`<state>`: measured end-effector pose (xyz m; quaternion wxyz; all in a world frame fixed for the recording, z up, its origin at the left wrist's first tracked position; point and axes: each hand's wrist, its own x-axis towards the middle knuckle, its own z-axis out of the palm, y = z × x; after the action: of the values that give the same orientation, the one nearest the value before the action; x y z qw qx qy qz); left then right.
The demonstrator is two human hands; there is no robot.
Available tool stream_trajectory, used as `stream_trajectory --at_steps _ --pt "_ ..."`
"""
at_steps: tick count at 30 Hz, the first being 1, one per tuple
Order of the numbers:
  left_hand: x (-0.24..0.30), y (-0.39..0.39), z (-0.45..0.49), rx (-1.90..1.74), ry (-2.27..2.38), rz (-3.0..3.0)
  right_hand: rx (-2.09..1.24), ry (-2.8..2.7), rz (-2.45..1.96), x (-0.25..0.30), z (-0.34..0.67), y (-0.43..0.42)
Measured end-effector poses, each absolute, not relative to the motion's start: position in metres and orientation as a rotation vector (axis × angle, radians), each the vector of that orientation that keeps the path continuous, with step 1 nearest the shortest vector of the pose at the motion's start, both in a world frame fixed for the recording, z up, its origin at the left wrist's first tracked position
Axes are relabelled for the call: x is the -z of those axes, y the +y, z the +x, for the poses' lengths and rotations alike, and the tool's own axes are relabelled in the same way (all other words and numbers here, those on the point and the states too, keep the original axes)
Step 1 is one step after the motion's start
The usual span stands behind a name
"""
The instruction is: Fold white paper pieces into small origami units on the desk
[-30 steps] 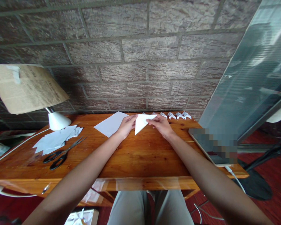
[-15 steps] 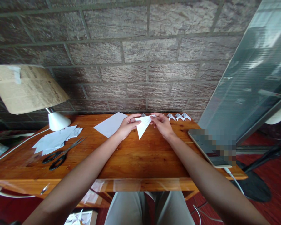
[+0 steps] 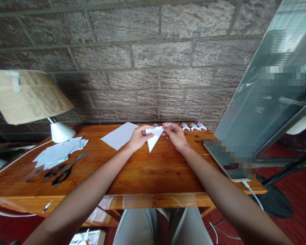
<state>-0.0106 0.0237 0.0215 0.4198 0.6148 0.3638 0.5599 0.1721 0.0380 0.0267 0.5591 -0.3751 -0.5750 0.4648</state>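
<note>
Brick wall [image 3: 145, 58] backs the wooden surface [image 3: 153, 173], where 3 paper shapes [image 3: 193, 127] to the right stand in a row along the far edge, probably lined up to be out of the way. Near that edge, the left hand [image 3: 139, 137] grips the folded paper [image 3: 154, 139] by its left side and the right hand [image 3: 175, 136] pinches its upper right corner, apparently to steady the thin sheet from 2 ends, its tip pointing nearer. Scissors [image 3: 70, 164] and paper pieces [image 3: 57, 153] lie farther left, perhaps set aside within reach.
</note>
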Motion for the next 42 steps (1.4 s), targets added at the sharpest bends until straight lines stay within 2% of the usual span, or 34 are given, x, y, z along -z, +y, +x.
stream_trajectory --at_steps 19,29,42 --pt "-0.0203 0.0237 -0.0096 -1.483 1.015 1.484 -1.264 -1.404 -0.779 -0.0315 0.1711 0.0311" --pt "-0.0208 0.0205 -0.0065 -1.328 0.899 1.495 -1.187 -1.385 -0.771 -0.0289 0.1734 0.0362" --pt "-0.0218 0.0194 -0.0064 -1.297 0.957 1.444 -1.188 -1.463 -0.714 -0.0314 0.1714 0.0328"
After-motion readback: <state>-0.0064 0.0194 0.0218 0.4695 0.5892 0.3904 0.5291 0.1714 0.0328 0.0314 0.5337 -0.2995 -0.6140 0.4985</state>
